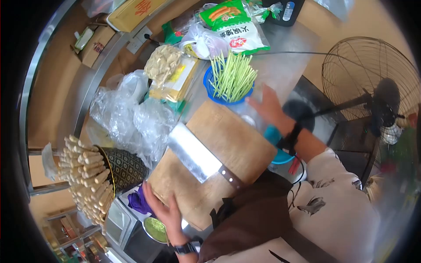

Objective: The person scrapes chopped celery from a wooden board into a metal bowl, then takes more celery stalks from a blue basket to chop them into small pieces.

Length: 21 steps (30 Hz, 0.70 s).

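Note:
A cleaver (195,153) with a dark handle lies flat across a wooden cutting board (232,131). My left hand (164,210) is at the board's lower left edge, thumb and fingers apart, holding nothing. Beyond the board a blue basket (209,90) holds a bunch of long green stalks (232,79). Just right of the basket, my right hand (266,105) is spread open with nothing in it. A purple cloth (139,201) and a bowl of chopped greens (155,229) are beside my left hand.
Clear plastic bags (136,118) and a patterned container of pale sticks (127,168) stand at left. Food packages (237,26) lie at the back. A wire-caged fan (372,83) stands at right; a teal bowl (280,157) sits under my right forearm.

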Available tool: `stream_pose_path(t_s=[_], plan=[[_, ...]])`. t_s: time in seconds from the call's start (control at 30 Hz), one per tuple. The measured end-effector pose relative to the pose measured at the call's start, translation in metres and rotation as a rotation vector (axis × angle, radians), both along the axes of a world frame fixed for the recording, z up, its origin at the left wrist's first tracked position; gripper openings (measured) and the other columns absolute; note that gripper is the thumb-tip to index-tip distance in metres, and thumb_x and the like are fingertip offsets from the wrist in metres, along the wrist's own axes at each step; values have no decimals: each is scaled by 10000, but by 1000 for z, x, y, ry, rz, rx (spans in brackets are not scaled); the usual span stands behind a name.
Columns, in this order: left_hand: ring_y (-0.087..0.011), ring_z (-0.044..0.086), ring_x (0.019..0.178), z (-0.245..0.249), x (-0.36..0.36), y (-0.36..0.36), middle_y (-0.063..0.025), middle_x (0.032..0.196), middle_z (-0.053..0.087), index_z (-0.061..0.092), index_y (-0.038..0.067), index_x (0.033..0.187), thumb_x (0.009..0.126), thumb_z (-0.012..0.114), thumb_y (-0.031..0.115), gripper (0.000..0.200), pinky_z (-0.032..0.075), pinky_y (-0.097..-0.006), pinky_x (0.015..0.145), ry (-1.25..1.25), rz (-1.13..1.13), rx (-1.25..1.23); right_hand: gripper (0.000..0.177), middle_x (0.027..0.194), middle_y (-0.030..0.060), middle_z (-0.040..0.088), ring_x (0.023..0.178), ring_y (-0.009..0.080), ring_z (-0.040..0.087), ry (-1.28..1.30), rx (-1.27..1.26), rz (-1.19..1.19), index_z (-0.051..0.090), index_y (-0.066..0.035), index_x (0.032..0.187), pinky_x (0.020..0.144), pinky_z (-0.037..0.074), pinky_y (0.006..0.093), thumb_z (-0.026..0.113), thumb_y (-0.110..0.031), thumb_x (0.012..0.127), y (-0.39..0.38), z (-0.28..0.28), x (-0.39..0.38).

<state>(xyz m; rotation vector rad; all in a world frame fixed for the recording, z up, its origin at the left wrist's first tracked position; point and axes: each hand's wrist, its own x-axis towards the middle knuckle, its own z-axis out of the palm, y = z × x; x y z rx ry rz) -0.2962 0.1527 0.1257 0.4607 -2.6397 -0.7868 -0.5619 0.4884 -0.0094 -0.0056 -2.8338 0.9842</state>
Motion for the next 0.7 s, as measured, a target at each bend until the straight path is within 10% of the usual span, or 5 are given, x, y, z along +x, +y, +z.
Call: stream_pose_path(t_s=[0.13,0.37,0.7], plan=[[-311,288,1438,-23,-138,42,-207,1559,273,249,-11,1505,822,717,83,833,275,-434,1156,-88,-358,464,1098,1509,274,298,1435,400,231,-162,-49,119,256,99,1459,1158,194,510,661,-652,768,9,-7,-50],[-391,322,1399,-83,-339,110,-317,1491,306,259,-91,1462,807,758,321,920,272,-420,1154,-314,-569,309,1202,1532,282,259,1466,391,161,-255,93,259,218,82,1483,1149,161,557,678,-710,704,16,6,-86],[-507,341,1300,-109,-368,155,-370,1374,374,293,-147,1382,869,667,324,791,264,-524,1114,52,-483,74,1196,1526,287,271,1463,399,165,-134,177,311,282,35,1482,1144,129,589,728,-689,641,9,9,-107]])
